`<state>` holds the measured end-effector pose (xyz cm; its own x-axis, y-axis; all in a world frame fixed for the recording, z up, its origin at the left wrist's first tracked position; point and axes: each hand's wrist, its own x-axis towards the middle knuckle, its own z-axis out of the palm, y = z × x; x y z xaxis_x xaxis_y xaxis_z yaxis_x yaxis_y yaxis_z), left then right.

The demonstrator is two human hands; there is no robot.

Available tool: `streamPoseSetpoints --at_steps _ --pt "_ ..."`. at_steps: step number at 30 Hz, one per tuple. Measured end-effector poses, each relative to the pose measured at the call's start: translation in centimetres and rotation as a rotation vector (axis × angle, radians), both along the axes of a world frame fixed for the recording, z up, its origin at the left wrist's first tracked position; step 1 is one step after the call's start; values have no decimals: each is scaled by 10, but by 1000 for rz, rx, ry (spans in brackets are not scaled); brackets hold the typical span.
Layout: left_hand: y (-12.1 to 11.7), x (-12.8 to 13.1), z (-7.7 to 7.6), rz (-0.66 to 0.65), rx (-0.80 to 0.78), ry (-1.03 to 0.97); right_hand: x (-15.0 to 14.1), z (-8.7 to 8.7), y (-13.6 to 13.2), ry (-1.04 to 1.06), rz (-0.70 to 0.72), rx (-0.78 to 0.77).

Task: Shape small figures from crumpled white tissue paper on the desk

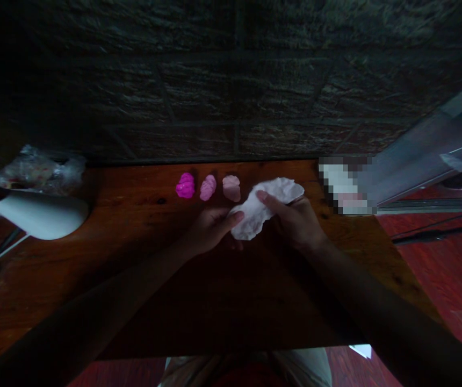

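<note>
Between both hands stretches a flattened, ragged-edged white piece of modelling clay [275, 194], held above the wooden table. My left hand [210, 228] grips its lower left end, thumb on top and fingers partly hidden underneath. At the clay's right part, my right hand [297, 220] pinches it with the thumb pressed on the upper face. Just beyond the hands lie three small lumps in a row: a bright magenta lump [185, 185], a mid-pink lump [208, 187] and a pale pink lump [231, 188]. None of the three is touched by a hand.
The wooden table [134, 188] ends at a dark stone-patterned wall [199, 97]. To the left are a white lamp-like object [45, 215] with a cable and a crumpled clear plastic bag [41, 169]. A blurred-out pale item [344, 185] lies at right, beside a window frame [428, 145].
</note>
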<state>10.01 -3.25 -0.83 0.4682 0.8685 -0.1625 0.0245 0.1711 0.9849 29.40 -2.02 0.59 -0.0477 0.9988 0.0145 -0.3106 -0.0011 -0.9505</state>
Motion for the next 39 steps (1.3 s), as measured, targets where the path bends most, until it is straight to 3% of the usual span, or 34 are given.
streamPoseSetpoints --at_steps 5,17,23,30,35,39 --pt "-1 -2 0 -14 -36 61 4 -3 2 80 -13 -67" --pt "-3 -4 0 88 165 145 3 -4 2 -7 -58 -80" --pt "-3 -3 -1 98 330 164 3 -6 -2 -50 4 -58" --pt "-1 -6 -1 137 384 203 2 -3 -4 -30 81 -80" --pt "0 -5 -3 59 293 165 1 -5 -5 -4 22 -100" --pt "1 -4 -1 -5 328 214 -2 -6 -9 -22 63 -104"
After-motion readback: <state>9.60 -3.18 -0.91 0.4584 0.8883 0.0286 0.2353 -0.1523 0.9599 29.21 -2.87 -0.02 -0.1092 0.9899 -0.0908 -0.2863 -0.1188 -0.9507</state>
